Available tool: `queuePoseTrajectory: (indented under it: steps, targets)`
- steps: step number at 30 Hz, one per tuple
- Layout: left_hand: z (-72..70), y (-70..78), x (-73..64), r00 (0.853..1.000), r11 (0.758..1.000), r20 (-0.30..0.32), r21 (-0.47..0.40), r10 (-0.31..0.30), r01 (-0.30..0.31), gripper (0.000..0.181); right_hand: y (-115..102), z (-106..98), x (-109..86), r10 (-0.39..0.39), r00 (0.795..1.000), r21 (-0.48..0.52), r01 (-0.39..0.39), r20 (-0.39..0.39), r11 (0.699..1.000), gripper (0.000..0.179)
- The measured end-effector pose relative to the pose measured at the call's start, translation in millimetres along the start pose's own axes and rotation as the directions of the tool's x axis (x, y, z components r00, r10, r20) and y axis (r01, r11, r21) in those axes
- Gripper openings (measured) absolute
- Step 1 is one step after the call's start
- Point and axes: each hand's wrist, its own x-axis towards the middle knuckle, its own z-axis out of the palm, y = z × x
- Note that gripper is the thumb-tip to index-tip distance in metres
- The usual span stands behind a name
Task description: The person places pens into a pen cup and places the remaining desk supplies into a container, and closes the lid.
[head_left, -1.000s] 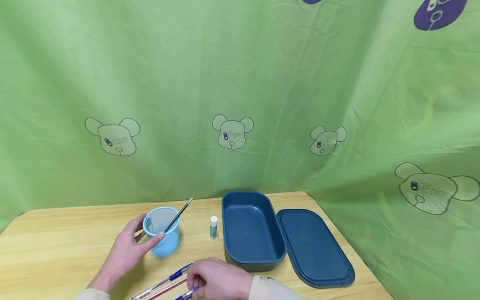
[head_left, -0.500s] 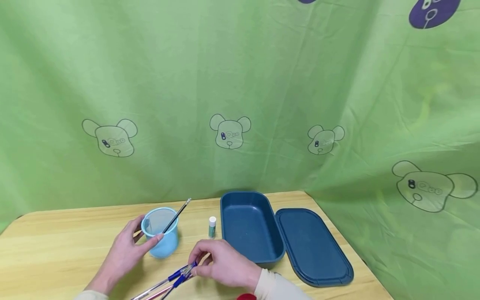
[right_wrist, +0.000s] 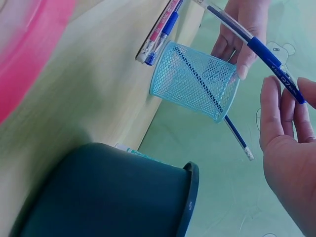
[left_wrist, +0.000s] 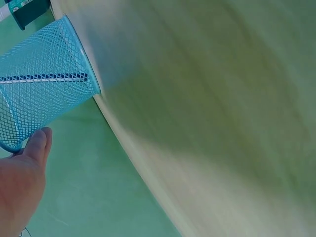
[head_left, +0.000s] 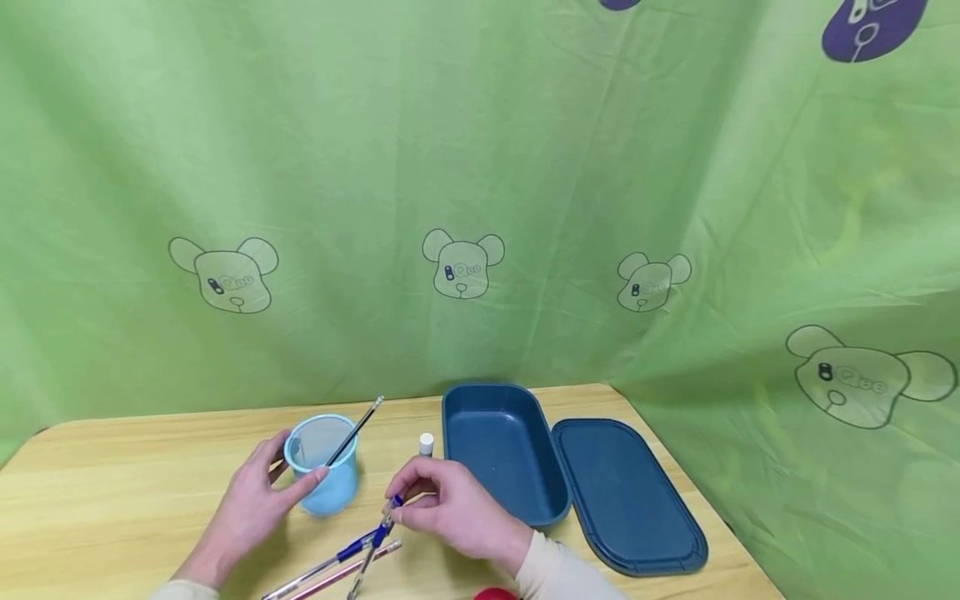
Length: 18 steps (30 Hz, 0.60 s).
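Note:
My left hand (head_left: 251,508) grips a light-blue mesh pen cup (head_left: 330,493) by its rim and side, thumb toward the front. The cup stands upright on the table, and a dark pencil (head_left: 363,426) leans in it, eraser end up. My right hand (head_left: 468,515) pinches a clear pen with a blue grip (right_wrist: 264,53) between thumb and fingers, tilted above the table to the right of the cup. Beneath it lie another blue-gripped pen (head_left: 315,572) and a pink pencil (head_left: 341,573), side by side. A glue stick (head_left: 426,443) is partly hidden behind my right hand.
A dark-blue open box (head_left: 502,450) stands right of the glue stick, with its flat lid (head_left: 630,492) beside it. A red round edge (head_left: 495,594) shows at the bottom of the head view. Behind the table hangs a green curtain (head_left: 337,333).
My right hand has lifted the blue-gripped pen from beside the others and moved it up and forward, swinging it steeper. My left hand stays on the cup.

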Motion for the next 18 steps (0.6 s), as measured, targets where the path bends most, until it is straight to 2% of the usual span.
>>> queuePoseTrajectory:
  steps: [7,14,18]
  targets:
    - [0.6,0.2,0.1,1.000,1.000,-0.004,-0.005,0.000,0.000,0.095,-21.8,-2.5,-2.2,-0.021,0.999,0.011,0.022,-0.025,1.000,0.016]
    - [0.8,0.4,0.2,1.000,1.000,-0.005,-0.006,0.004,-0.004,0.095,-5.2,-11.4,3.6,-0.036,0.995,0.023,0.038,-0.089,0.999,0.016]
    - [0.8,0.5,0.0,1.000,1.000,-0.005,-0.012,-0.001,0.001,0.096,-8.8,-17.9,6.6,-0.020,0.990,0.046,0.027,-0.139,0.999,0.019]
